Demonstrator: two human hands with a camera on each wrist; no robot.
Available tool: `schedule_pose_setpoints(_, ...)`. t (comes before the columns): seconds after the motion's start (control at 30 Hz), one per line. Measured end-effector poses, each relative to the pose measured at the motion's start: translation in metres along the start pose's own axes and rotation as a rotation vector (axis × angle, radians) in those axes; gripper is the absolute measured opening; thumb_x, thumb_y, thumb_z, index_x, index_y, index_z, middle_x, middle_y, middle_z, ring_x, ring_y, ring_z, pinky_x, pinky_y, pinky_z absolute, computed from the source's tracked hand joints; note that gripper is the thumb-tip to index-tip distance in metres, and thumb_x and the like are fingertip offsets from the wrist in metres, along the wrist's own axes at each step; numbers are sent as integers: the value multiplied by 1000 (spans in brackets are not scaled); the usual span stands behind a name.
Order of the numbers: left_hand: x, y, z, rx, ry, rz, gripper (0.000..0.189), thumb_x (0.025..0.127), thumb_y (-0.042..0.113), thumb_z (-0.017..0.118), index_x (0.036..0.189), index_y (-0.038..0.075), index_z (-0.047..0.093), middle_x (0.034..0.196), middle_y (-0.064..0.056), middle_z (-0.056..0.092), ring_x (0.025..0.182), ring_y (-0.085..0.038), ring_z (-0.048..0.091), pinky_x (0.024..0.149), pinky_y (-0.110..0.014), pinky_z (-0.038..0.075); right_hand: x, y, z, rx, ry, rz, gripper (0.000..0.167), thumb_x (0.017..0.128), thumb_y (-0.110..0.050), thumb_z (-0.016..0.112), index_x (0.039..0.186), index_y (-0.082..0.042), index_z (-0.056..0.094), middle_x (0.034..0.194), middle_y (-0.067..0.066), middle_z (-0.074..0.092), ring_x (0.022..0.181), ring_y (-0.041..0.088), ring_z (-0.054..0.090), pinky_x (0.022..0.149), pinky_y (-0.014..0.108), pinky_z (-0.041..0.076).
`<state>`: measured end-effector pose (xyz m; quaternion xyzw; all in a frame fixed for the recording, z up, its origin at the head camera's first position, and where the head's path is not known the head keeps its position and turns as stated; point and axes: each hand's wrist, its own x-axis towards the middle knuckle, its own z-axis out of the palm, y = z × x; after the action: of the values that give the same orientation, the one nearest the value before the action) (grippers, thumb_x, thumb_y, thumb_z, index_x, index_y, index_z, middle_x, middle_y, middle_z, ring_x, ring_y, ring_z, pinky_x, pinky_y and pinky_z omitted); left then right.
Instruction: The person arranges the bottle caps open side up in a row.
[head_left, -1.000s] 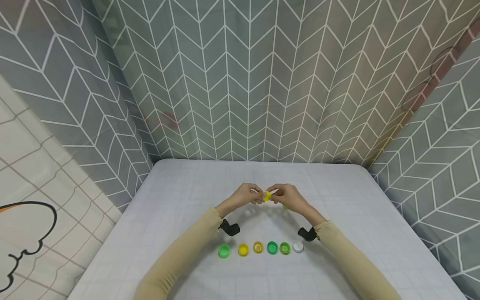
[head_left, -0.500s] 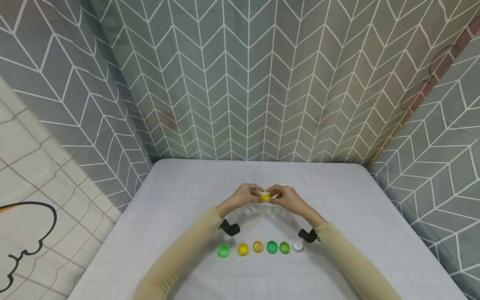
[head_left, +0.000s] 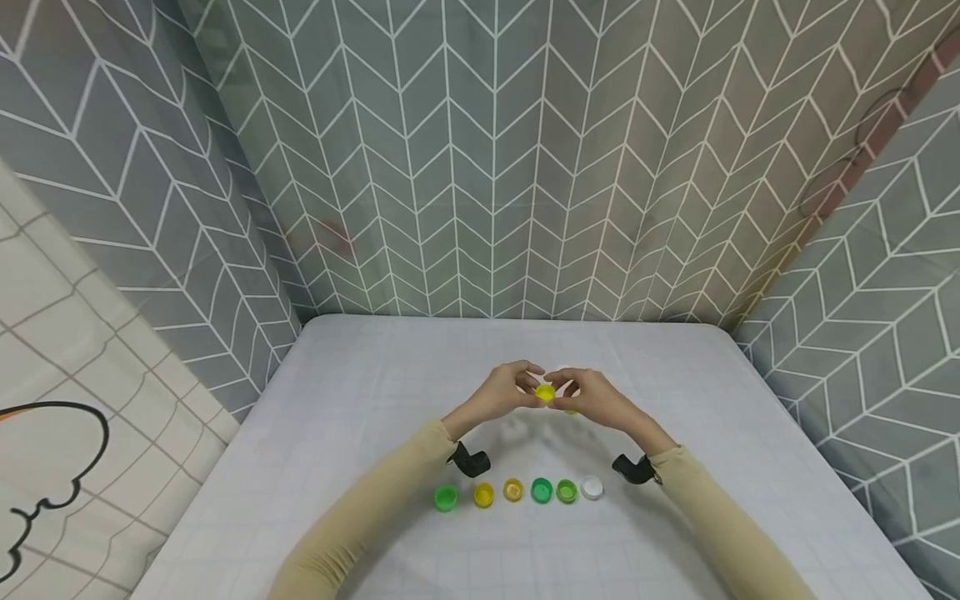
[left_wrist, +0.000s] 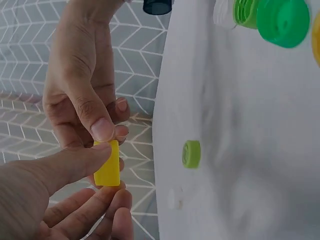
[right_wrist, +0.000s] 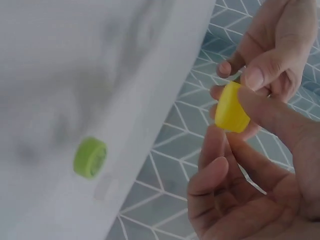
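A small yellow bottle cap [head_left: 545, 392] is held up above the white table, between both hands. My left hand [head_left: 501, 392] pinches it from the left; the left wrist view shows that thumb lying across the cap's side. From the other side my right hand [head_left: 596, 397] pinches it too, with the thumb on the cap in the right wrist view and the other fingers bent beneath. Below the hands a light green cap [left_wrist: 191, 154] lies on the cloth. Near it is a pale, see-through cap [left_wrist: 175, 198], blurred in the right wrist view.
A row of caps lies nearer the person: light green [head_left: 446, 498], yellow [head_left: 483, 495], amber [head_left: 513, 489], teal [head_left: 542, 490], green [head_left: 566, 491] and white [head_left: 592, 487]. Black wrist cameras [head_left: 469, 460] hang below both wrists. Patterned curtains [head_left: 480, 167] stand behind the table.
The yellow cap has been turned between the fingers, from lying sideways to standing more upright. Both hands have shifted slightly right with it. The row of caps keeps its order.
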<state>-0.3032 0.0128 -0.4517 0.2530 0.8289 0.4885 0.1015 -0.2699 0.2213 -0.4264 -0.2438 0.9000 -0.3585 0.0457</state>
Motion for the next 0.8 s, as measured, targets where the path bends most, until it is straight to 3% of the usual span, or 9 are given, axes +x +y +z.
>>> schedule_pose_setpoints(0.23, -6, 25, 21, 78, -42, 84, 54, 81, 18, 79, 129, 12, 56, 104, -3, 71, 95, -16, 66, 75, -23, 53, -28, -5, -23, -45, -45, -27, 35, 85, -17, 74, 117, -4, 66, 113, 10, 67, 88, 20, 58, 67, 24, 50)
schedule_pose_setpoints(0.47, -14, 44, 54, 167, -65, 152, 54, 82, 19, 78, 130, 8, 55, 104, -3, 73, 92, -12, 68, 77, -19, 51, -57, -11, -36, -114, -110, 50, 30, 85, -16, 74, 110, -1, 67, 104, 7, 68, 84, 18, 57, 65, 23, 49)
schedule_pose_setpoints(0.7, -23, 51, 92, 254, -98, 141, 51, 82, 21, 78, 127, 11, 56, 104, 0, 73, 94, -10, 69, 75, -14, 49, -79, -18, -39, -212, -253, 134, 22, 80, -8, 76, 99, -4, 66, 87, 1, 64, 75, 10, 55, 63, 22, 47)
schedule_pose_setpoints(0.8, -27, 50, 103, 299, -97, 142, 50, 82, 23, 78, 126, 12, 57, 101, 4, 73, 96, -8, 67, 80, -16, 48, -84, -17, -38, -251, -295, 162, 24, 78, -10, 78, 98, -5, 64, 84, -1, 62, 73, 8, 53, 63, 23, 46)
